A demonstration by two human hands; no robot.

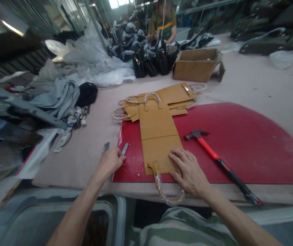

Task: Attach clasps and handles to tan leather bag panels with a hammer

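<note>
1. A red mat [238, 143] is spread over the pale table [264, 85], its left edge near the middle of the view.
2. A tan panel [158, 136] is laid flat on the mat, long and narrow, creased across in two places, with a wrapped loop handle [168, 194] at the near end hanging past the table edge and another handle [151, 96] at the far end.
3. A stack [172, 99] of like tan pieces is seen just beyond it, partly under its far end.
4. A hammer [218, 160] (red and black shaft) is lying on the mat, right of the panel and apart from it.
5. The right hand [189, 172] is pressed flat on the panel's near right corner, fingers spread and straight, nothing gripped.
6. The left hand [112, 160] is curled at the mat's left edge, fingertips closed on a small metal bar [125, 149].
7. A second bar [105, 147] is lying just left of it on the table.
</note>
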